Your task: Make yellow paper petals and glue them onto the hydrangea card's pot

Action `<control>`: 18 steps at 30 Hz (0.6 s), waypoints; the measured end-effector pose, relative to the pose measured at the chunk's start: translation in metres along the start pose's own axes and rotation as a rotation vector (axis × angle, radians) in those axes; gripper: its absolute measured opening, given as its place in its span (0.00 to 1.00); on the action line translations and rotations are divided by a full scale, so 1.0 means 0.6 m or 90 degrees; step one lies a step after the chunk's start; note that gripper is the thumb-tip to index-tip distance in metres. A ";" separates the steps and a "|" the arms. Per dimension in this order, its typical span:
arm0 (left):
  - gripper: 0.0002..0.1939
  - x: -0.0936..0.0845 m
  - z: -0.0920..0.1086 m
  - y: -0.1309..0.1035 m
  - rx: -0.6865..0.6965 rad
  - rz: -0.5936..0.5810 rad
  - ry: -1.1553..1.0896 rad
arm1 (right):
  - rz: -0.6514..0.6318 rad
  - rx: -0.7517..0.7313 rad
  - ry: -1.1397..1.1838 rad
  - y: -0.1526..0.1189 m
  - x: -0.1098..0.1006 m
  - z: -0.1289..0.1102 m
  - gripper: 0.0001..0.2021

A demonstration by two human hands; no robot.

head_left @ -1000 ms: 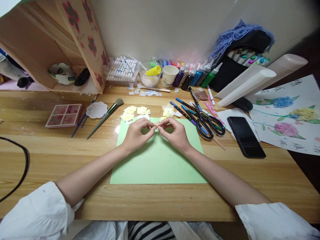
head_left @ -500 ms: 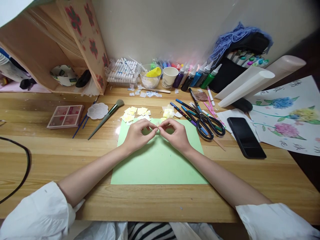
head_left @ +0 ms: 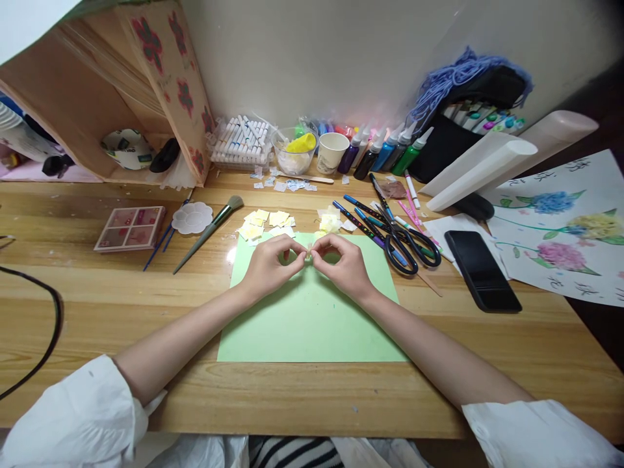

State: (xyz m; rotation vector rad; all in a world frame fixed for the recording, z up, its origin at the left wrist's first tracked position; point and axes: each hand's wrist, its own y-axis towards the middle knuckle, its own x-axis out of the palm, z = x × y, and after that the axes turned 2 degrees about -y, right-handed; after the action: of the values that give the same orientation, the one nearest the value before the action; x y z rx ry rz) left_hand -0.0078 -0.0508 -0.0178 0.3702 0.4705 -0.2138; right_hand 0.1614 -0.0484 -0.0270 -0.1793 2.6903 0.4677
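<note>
Thumb and forefinger of my left hand (head_left: 273, 265) pinch one side of a small pale yellow paper piece (head_left: 309, 257). My right hand (head_left: 345, 266) grips its other side in the same way, and the two sets of fingertips nearly meet. Most of the piece is hidden by the fingers. Both hands are over the upper part of a light green sheet of paper (head_left: 312, 331). Beyond the left hand lie loose yellow and white paper squares (head_left: 252, 226). A smaller pile of yellow squares (head_left: 330, 223) sits just past the right hand.
Black-handled scissors (head_left: 400, 260) lie over several pens right of the sheet, near a phone (head_left: 482, 270). A makeup brush (head_left: 209, 233) and a flower-shaped palette (head_left: 192, 218) are on the left. Along the wall stand a paper cup (head_left: 332, 153) and paint bottles (head_left: 385, 156).
Both hands keep their pinch in nearly the same place. A little more of the pale yellow paper shows between the fingertips. The whole view has shifted very slightly.
</note>
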 end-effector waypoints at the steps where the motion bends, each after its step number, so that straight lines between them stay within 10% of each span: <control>1: 0.05 0.000 0.000 0.000 -0.001 -0.001 -0.001 | 0.002 0.000 0.001 0.000 0.000 -0.001 0.02; 18: 0.04 -0.001 -0.002 0.000 -0.021 0.016 -0.006 | 0.006 -0.030 -0.041 -0.003 0.000 -0.005 0.02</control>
State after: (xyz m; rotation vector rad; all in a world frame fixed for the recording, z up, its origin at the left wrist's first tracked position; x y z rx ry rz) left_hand -0.0088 -0.0503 -0.0187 0.3419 0.4593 -0.1826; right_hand 0.1605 -0.0511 -0.0253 -0.1623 2.6204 0.5309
